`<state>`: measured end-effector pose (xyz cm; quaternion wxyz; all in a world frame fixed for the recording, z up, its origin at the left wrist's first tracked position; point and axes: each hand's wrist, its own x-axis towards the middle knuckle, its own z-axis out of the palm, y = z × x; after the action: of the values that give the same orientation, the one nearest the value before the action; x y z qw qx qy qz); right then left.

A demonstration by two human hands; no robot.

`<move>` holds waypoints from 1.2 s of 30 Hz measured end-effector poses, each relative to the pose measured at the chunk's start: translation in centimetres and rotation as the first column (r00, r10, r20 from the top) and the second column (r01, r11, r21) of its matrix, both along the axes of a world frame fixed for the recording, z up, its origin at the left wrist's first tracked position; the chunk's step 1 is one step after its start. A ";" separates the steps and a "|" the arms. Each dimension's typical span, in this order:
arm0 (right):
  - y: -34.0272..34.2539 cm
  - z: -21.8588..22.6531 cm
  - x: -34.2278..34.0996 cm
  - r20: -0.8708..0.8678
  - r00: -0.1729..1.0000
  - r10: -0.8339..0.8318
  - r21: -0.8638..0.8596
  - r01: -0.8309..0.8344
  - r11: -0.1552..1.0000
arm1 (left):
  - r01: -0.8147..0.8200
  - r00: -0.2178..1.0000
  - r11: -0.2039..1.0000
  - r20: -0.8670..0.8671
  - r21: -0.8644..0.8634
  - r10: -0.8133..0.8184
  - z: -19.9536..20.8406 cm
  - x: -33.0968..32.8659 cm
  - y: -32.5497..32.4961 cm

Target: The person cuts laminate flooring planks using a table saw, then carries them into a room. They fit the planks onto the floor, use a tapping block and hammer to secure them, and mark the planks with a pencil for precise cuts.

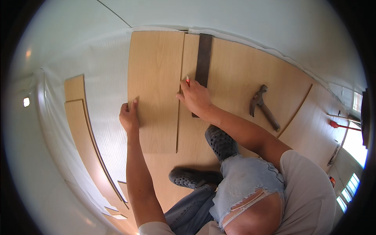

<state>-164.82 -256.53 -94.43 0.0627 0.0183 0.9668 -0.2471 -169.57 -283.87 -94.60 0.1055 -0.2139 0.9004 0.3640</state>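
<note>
A light wood-look floor plank (154, 70) lies on top of the laid flooring, its far end close to the wall. My left hand (129, 114) grips the plank's left edge, thumb on top and fingers curled at the side. At the plank's right edge, my right hand (196, 96) is closed around a red pencil (188, 81) with its pale tip pointing away from me. A dark brown flat bar (204, 58) runs from near the wall to beneath my right hand, which covers part of it.
A claw hammer (263, 107) rests on the flooring to the right. More loose planks (80, 127) lie on white foam underlay (103, 105) at the left. My shoes (221, 143) are close below the right hand. A red-handled tool (340, 125) lies at the far right.
</note>
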 end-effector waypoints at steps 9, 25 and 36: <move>-0.3 -0.3 -0.2 -0.078 0.997 0.008 0.019 -0.007 1.000 | 0.013 0.999 0.998 0.035 -0.066 -0.011 0.3 -0.1 -0.2; -0.5 -2.3 -0.2 -0.175 0.975 0.134 0.124 -0.113 0.986 | 0.109 0.991 0.977 0.097 -0.184 -0.092 0.8 1.3 -1.1; -4.8 3.4 -8.3 -0.310 0.882 0.355 0.028 -0.365 0.931 | 0.116 0.991 0.933 -0.029 -0.339 -0.134 2.8 2.7 0.3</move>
<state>-173.16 -261.36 -90.98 -0.0445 -0.2015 0.9471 -0.2459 -166.82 -283.56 -91.84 0.0671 -0.1618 0.9635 0.2025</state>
